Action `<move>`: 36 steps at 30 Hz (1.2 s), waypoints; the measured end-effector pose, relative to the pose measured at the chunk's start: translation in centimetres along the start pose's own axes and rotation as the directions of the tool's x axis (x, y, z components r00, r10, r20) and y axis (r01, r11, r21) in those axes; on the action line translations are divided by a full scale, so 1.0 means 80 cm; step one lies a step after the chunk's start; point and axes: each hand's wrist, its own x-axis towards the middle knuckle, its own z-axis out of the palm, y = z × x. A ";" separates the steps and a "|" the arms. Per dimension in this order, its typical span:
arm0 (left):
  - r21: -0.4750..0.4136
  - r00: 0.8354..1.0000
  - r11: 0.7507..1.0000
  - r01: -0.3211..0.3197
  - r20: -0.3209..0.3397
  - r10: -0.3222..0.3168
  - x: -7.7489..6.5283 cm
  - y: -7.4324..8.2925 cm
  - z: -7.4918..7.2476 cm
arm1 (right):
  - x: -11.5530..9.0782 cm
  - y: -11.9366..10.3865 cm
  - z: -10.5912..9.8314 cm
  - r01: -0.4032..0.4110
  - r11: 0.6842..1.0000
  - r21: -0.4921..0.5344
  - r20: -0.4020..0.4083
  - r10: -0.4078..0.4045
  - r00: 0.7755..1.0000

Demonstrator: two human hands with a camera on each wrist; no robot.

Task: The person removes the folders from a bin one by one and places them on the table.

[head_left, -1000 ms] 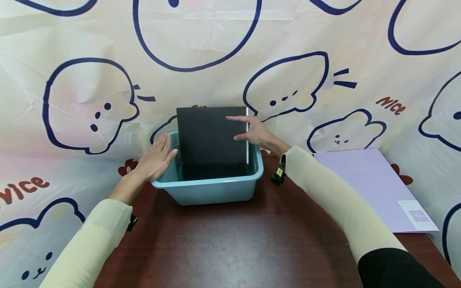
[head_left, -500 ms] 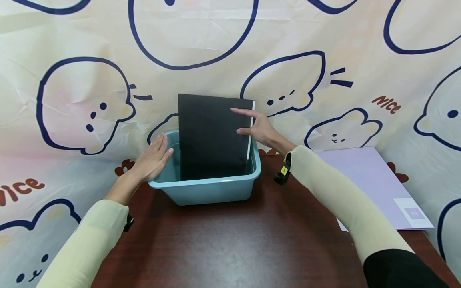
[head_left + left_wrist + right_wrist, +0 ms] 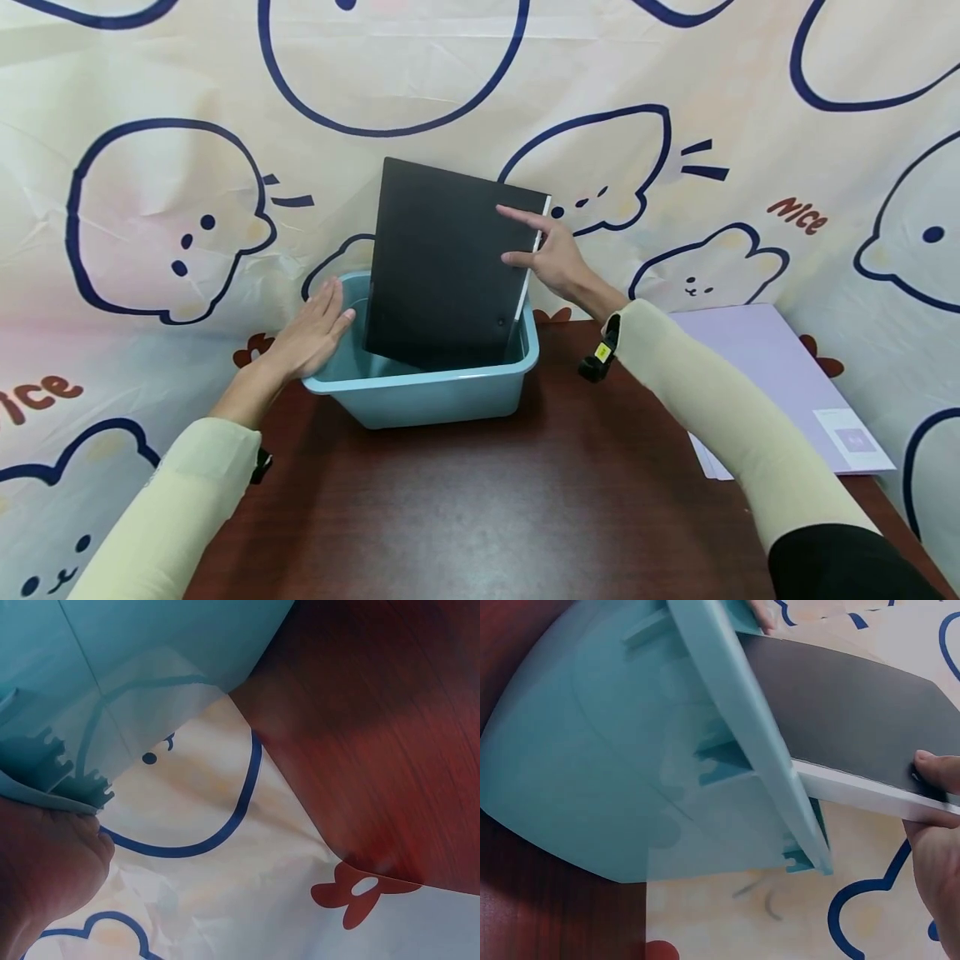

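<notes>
A flat black book (image 3: 457, 267) with a white edge stands tilted in a light blue plastic basin (image 3: 420, 400), its lower end inside. My right hand (image 3: 558, 258) pinches its right edge, thumb and a straight index finger on the black face; the other fingers are hidden behind it. In the right wrist view, the thumb presses the black cover (image 3: 840, 712) near the white edge. My left hand (image 3: 307, 333) rests on the basin's left rim, fingers straight and held together. In the left wrist view, part of that hand (image 3: 52, 862) touches the rim.
A light purple folder-like sheet (image 3: 780, 375) with a white label lies on the dark brown table (image 3: 480, 508) at the right, partly hidden by my right sleeve. A cartoon-printed cloth (image 3: 420, 75) hangs close behind the basin.
The black book has risen in the basin and tilted clockwise, its top moving up and to the right. My right hand has moved up and right with it. My left hand stays at the rim.
</notes>
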 end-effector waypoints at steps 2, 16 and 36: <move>0.001 1.000 1.000 -0.002 0.001 0.002 0.000 -0.001 0.000 | -0.001 -0.003 -0.002 0.007 1.000 0.000 -0.025 -0.007 1.000; 0.017 1.000 1.000 -0.017 0.002 0.017 0.000 -0.001 -0.002 | -0.008 -0.033 -0.035 0.072 0.985 0.160 -0.169 -0.044 0.985; 0.075 0.998 0.996 -0.056 0.016 0.055 0.014 -0.011 -0.005 | -0.031 -0.077 -0.102 0.136 0.890 0.434 -0.257 -0.022 0.966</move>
